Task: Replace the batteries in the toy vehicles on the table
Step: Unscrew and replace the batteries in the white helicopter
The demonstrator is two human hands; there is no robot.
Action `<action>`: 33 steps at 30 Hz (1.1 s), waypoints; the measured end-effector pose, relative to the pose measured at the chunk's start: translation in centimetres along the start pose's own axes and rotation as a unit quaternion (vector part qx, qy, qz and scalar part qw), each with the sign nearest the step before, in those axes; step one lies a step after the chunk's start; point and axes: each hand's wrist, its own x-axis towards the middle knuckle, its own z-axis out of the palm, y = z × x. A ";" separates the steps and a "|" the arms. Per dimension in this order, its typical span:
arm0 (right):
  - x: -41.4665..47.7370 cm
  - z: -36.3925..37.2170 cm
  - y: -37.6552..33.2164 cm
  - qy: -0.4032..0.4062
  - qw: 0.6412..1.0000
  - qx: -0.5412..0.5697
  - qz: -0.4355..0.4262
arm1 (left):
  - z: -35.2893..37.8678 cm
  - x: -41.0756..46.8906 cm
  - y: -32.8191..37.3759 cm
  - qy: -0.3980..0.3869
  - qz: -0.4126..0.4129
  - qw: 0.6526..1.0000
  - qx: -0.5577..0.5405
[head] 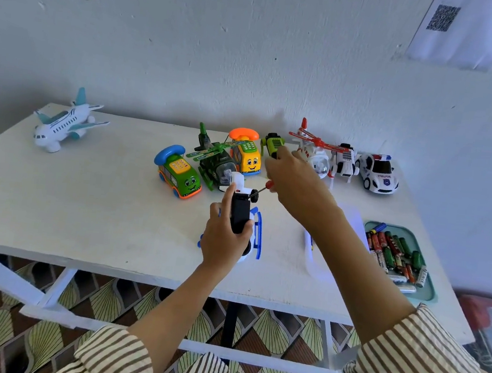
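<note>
Left hand [222, 240] wraps round the toy helicopter [259, 237], held belly-up just over the table [98, 206] near its front edge so the black battery cover [239, 213] faces up. Right hand [295, 176] grips the screwdriver [261, 188], tip at the cover's far end, likely on the screw. Batteries [393, 252] wait in the tray [431, 288] at the front right corner, within easy reach.

Screwdriver handle [268, 184] (red) inside right hand [296, 176]
</note>
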 end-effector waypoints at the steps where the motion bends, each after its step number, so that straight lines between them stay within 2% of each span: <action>1: 0.1 -0.1 -0.1 -0.007 1.000 0.008 0.012 | 0.0 0.0 0.0 0.000 0.000 1.000 0.001; 6: 0.1 -0.1 0.3 -0.019 0.999 -0.005 0.029 | 0.1 0.0 0.0 0.000 0.002 1.000 0.004; 9: 0.3 0.0 -0.4 -0.010 0.999 -0.050 -0.005 | 0.1 0.0 0.0 -0.002 0.000 1.000 0.002; 15: -0.5 -0.4 0.2 -0.005 0.998 -0.037 -0.057 | 0.0 0.0 0.0 0.003 -0.002 1.000 0.000; 19: -0.2 -0.6 0.1 -0.009 0.999 0.026 -0.022 | 0.2 0.1 0.0 -0.002 0.001 1.000 0.008; 25: 0.6 -0.3 0.2 -0.029 0.999 0.001 0.029 | 0.1 0.0 0.1 -0.001 0.003 1.000 0.008; 33: 0.0 0.3 1.0 -0.023 0.999 0.005 -0.046 | 0.2 0.1 -0.2 0.006 0.000 1.000 0.003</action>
